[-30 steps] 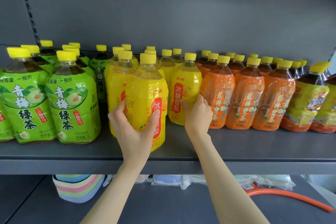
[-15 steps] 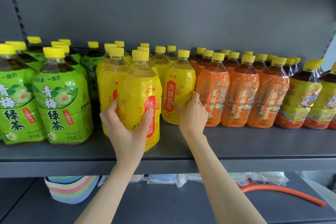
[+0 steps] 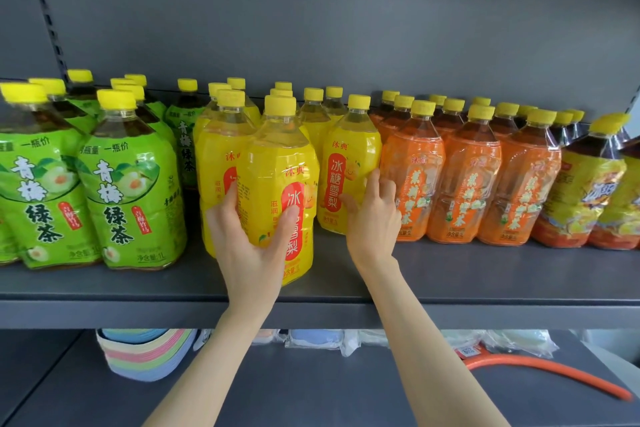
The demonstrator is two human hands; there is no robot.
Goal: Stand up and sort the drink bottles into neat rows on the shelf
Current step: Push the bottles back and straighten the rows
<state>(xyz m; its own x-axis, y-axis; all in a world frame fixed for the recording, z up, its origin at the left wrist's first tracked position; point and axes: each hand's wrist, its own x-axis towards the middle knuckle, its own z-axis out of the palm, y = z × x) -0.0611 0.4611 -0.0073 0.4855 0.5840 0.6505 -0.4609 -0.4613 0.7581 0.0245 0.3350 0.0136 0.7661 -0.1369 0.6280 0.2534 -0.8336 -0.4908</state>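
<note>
Two hands up on the drinks shelf, head view only. My left hand grips the front yellow bottle: thumb on the red label, fingers curled round its left side. That bottle stands upright near the shelf's front edge, ahead of its row and touching another yellow bottle behind it on the left. My right hand holds the second yellow bottle, thumb on the label front, fingers tucked into the gap between it and the nearest of the orange bottles. This one stands upright too, further back, in line with the orange front row.

Green tea bottles to the left, upright, front ones near the edge. Dark tea bottles at far right, leaning slightly. All caps yellow.

Lower shelf: stack of pastel bowls, wrapped packets, orange hose.
</note>
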